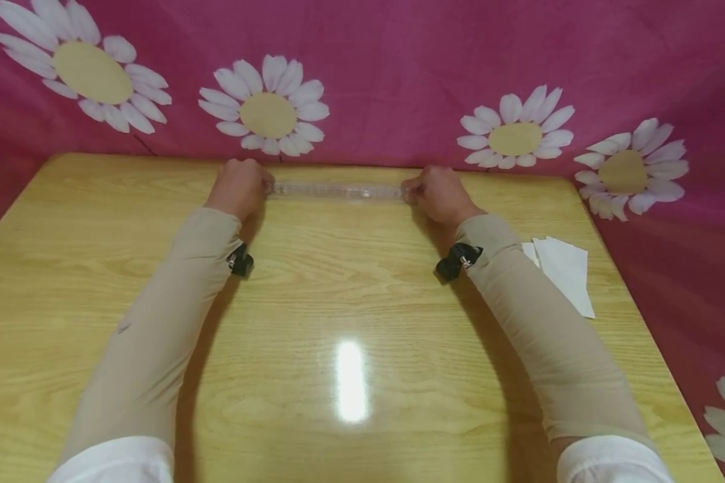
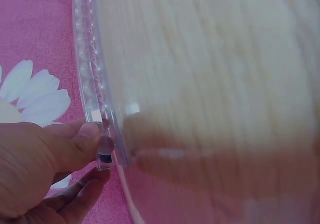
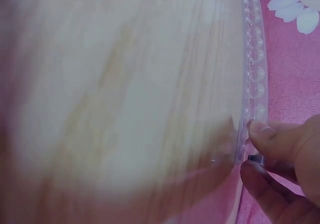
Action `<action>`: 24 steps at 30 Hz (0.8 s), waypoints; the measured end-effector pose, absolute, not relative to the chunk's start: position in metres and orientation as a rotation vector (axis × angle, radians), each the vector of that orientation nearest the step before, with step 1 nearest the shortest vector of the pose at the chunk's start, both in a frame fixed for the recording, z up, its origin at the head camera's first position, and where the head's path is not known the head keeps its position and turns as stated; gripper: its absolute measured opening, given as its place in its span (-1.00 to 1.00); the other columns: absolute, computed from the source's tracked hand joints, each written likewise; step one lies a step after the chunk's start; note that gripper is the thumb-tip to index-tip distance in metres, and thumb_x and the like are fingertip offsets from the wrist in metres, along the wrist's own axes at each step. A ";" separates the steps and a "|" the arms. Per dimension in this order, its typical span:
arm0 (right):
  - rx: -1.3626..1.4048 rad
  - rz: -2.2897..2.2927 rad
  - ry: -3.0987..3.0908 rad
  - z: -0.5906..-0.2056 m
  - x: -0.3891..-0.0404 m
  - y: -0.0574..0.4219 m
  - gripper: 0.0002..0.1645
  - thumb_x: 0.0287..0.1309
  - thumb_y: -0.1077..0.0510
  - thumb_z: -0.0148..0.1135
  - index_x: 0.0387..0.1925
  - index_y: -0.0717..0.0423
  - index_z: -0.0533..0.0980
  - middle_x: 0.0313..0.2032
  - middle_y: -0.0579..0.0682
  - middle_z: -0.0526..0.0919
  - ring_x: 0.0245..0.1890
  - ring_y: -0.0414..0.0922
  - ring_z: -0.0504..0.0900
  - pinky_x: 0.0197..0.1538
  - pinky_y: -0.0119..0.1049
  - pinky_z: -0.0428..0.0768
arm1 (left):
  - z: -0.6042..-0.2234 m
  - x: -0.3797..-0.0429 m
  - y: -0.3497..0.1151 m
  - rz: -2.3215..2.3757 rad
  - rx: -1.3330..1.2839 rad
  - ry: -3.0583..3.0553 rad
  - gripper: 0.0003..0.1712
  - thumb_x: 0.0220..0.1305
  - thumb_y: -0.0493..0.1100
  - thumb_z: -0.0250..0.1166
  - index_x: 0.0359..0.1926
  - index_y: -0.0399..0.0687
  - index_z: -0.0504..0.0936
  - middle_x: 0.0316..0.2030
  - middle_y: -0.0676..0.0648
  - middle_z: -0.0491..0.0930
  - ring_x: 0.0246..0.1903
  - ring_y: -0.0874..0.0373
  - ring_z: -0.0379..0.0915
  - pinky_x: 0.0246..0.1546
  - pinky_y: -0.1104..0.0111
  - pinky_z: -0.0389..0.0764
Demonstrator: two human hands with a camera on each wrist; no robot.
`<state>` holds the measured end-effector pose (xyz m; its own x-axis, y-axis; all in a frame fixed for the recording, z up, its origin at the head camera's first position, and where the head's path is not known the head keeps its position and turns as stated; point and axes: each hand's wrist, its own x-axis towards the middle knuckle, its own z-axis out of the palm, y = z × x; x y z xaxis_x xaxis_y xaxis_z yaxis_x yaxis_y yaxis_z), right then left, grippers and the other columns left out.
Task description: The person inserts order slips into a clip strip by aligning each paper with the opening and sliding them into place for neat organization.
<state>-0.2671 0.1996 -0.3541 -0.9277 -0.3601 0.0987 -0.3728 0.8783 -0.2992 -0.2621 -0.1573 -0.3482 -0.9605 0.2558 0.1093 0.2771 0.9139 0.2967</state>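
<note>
A long clear plastic case (image 1: 338,192) stretches between both hands near the table's far edge. In the left wrist view this case (image 2: 89,64) shows a row of round, bead-like bumps along its length. My left hand (image 1: 239,188) pinches its left end between thumb and fingers. At the other end, my right hand (image 1: 440,194) pinches the case the same way; the right wrist view also shows the bumps on the case (image 3: 256,77). Its exact kind, and whether it touches the tabletop, I cannot tell.
Several white paper pieces (image 1: 564,275) lie on the wooden table (image 1: 338,288), beyond my right forearm. A pink cloth (image 1: 387,80) with white daisies hangs behind the table and along its right side. Light reflects off the tabletop's middle.
</note>
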 end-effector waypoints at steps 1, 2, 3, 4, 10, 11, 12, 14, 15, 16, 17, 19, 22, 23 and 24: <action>0.594 0.493 -3.004 -0.354 -0.266 0.200 -0.66 0.31 0.22 0.29 0.09 0.13 0.71 -0.06 0.24 0.80 -0.15 0.11 0.68 0.00 0.02 0.61 | -0.347 -0.260 -0.158 -0.486 -0.417 -3.008 -0.63 0.27 -0.43 0.05 -0.33 -0.15 0.80 -0.29 -0.32 0.72 -0.15 -0.39 0.56 -0.05 -0.09 0.56; 0.599 0.493 -3.004 -0.354 -0.265 0.199 -0.66 0.31 0.22 0.30 0.08 0.13 0.71 -0.06 0.22 0.81 -0.16 0.10 0.67 -0.01 0.01 0.61 | -0.347 -0.259 -0.158 -0.484 -0.419 -3.012 -0.62 0.27 -0.43 0.04 -0.30 -0.14 0.81 -0.28 -0.32 0.72 -0.16 -0.38 0.55 -0.04 -0.08 0.56; 0.604 0.486 -3.001 -0.354 -0.264 0.199 -0.67 0.31 0.22 0.30 0.08 0.13 0.71 -0.06 0.22 0.81 -0.16 0.10 0.68 -0.01 0.01 0.61 | -0.347 -0.257 -0.159 -0.484 -0.420 -3.015 -0.60 0.27 -0.43 0.05 -0.24 -0.14 0.83 -0.25 -0.32 0.74 -0.14 -0.39 0.56 -0.01 -0.08 0.57; 0.609 0.473 -2.997 -0.354 -0.263 0.199 -0.67 0.31 0.21 0.31 0.07 0.13 0.71 -0.07 0.21 0.81 -0.16 0.10 0.68 -0.02 0.00 0.61 | -0.347 -0.256 -0.159 -0.494 -0.415 -3.018 -0.61 0.30 -0.42 0.06 -0.19 -0.15 0.83 -0.22 -0.32 0.75 -0.12 -0.39 0.56 0.02 -0.07 0.57; 0.586 0.472 -3.012 -0.354 -0.255 0.199 -0.69 0.32 0.22 0.32 0.06 0.15 0.71 -0.09 0.24 0.81 -0.22 0.06 0.61 -0.04 -0.04 0.58 | -0.348 -0.249 -0.159 -0.552 -0.427 -3.014 -0.70 0.37 -0.37 0.21 0.00 -0.21 0.79 -0.01 -0.34 0.75 0.04 -0.41 0.58 0.20 -0.12 0.55; 0.581 0.475 -3.014 -0.354 -0.254 0.199 -0.69 0.31 0.22 0.32 0.06 0.15 0.71 -0.10 0.25 0.81 -0.22 0.07 0.60 -0.04 -0.04 0.58 | -0.348 -0.248 -0.159 -0.567 -0.431 -3.006 -0.71 0.36 -0.37 0.22 0.01 -0.22 0.78 0.00 -0.34 0.74 0.05 -0.40 0.58 0.20 -0.12 0.55; 0.577 0.470 -3.015 -0.354 -0.253 0.200 -0.69 0.31 0.22 0.32 0.06 0.15 0.71 -0.10 0.26 0.80 -0.21 0.08 0.61 -0.03 -0.03 0.59 | -0.349 -0.247 -0.159 -0.580 -0.437 -2.997 -0.71 0.36 -0.37 0.23 0.01 -0.23 0.78 0.01 -0.34 0.74 0.05 -0.39 0.59 0.19 -0.13 0.55; 0.573 0.462 -3.017 -0.353 -0.249 0.200 -0.68 0.31 0.21 0.33 0.07 0.13 0.70 -0.10 0.26 0.80 -0.17 0.10 0.65 0.00 -0.03 0.61 | -0.350 -0.246 -0.160 -0.603 -0.459 -2.977 -0.72 0.34 -0.38 0.25 0.00 -0.25 0.78 0.01 -0.35 0.74 0.05 -0.37 0.60 0.18 -0.13 0.56; 0.571 0.465 -3.019 -0.354 -0.248 0.200 -0.67 0.32 0.20 0.34 0.09 0.13 0.70 -0.09 0.26 0.80 -0.15 0.12 0.67 0.02 -0.02 0.62 | -0.350 -0.245 -0.160 -0.603 -0.468 -2.972 -0.72 0.34 -0.37 0.25 0.00 -0.26 0.78 0.01 -0.36 0.73 0.06 -0.36 0.60 0.18 -0.13 0.56; 0.574 0.464 -3.019 -0.354 -0.246 0.200 -0.67 0.32 0.20 0.34 0.10 0.12 0.69 -0.09 0.26 0.79 -0.12 0.13 0.69 0.03 -0.01 0.63 | -0.351 -0.243 -0.161 -0.599 -0.478 -2.967 -0.73 0.34 -0.37 0.26 0.00 -0.27 0.77 0.02 -0.36 0.73 0.07 -0.36 0.60 0.19 -0.14 0.56; 0.575 0.468 -3.019 -0.354 -0.245 0.200 -0.66 0.32 0.19 0.34 0.11 0.11 0.69 -0.09 0.26 0.79 -0.11 0.14 0.70 0.04 -0.01 0.64 | -0.351 -0.242 -0.162 -0.601 -0.481 -2.966 -0.73 0.34 -0.37 0.26 0.00 -0.27 0.77 0.02 -0.35 0.73 0.08 -0.36 0.60 0.19 -0.13 0.56; 0.573 0.480 -3.023 -0.354 -0.242 0.200 -0.65 0.32 0.17 0.35 0.11 0.09 0.69 -0.09 0.25 0.79 -0.10 0.14 0.70 0.04 -0.01 0.65 | -0.351 -0.240 -0.163 -0.596 -0.489 -2.965 -0.73 0.34 -0.37 0.27 -0.01 -0.29 0.77 0.01 -0.35 0.73 0.09 -0.34 0.61 0.20 -0.12 0.56; 0.567 0.488 -3.030 -0.353 -0.238 0.200 -0.65 0.32 0.15 0.36 0.11 0.09 0.69 -0.13 0.26 0.79 -0.18 0.12 0.67 -0.02 -0.01 0.65 | -0.351 -0.237 -0.164 -0.610 -0.486 -2.963 -0.74 0.33 -0.37 0.27 -0.01 -0.28 0.78 -0.01 -0.33 0.74 0.09 -0.32 0.61 0.21 -0.11 0.57; 0.562 0.489 -3.033 -0.353 -0.236 0.200 -0.65 0.32 0.15 0.37 0.11 0.08 0.69 -0.14 0.27 0.79 -0.20 0.12 0.66 -0.04 0.00 0.64 | -0.351 -0.236 -0.164 -0.619 -0.484 -2.964 -0.73 0.33 -0.37 0.28 -0.01 -0.28 0.78 -0.01 -0.34 0.74 0.09 -0.33 0.61 0.20 -0.11 0.58; 0.557 0.487 -3.034 -0.353 -0.235 0.200 -0.65 0.31 0.14 0.38 0.11 0.08 0.69 -0.14 0.27 0.78 -0.21 0.11 0.66 -0.04 -0.01 0.64 | -0.351 -0.235 -0.164 -0.623 -0.484 -2.963 -0.74 0.33 -0.37 0.28 -0.01 -0.28 0.78 -0.01 -0.34 0.74 0.09 -0.33 0.61 0.19 -0.12 0.58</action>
<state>-0.2350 0.1999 -0.3528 -0.9363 -0.3434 0.0734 -0.3491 0.8878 -0.2999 -0.2351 -0.1642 -0.3514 -0.9475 0.2892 0.1368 0.3198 0.8679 0.3800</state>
